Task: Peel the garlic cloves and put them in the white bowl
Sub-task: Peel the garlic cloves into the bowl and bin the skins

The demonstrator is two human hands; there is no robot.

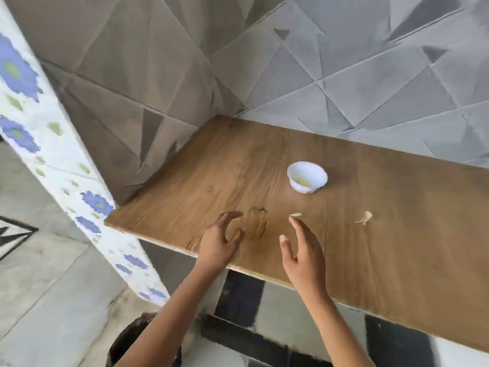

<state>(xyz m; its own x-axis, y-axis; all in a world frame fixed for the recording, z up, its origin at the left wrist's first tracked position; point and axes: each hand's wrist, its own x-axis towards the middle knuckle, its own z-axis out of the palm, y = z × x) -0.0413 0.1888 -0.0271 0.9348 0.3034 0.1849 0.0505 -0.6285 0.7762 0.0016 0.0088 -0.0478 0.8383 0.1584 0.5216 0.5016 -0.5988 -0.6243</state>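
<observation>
A small white bowl (307, 180) stands on the wooden counter (206, 181), with pale peeled garlic in its bottom. A small pale scrap (295, 215) lies on the wood just beyond the fingertips of my right hand (301, 254). A second scrap of garlic skin (364, 218) lies further right. My left hand (221, 239) hovers over the counter's front edge, fingers spread and loosely bent, holding nothing. My right hand is likewise empty, fingers extended toward the bowl.
Grey tiled walls close the counter at the back and on the left. A floral-tiled pillar (47, 144) stands at the left. Below the front edge are black and white tiles and a dark round container (137, 340) on the floor.
</observation>
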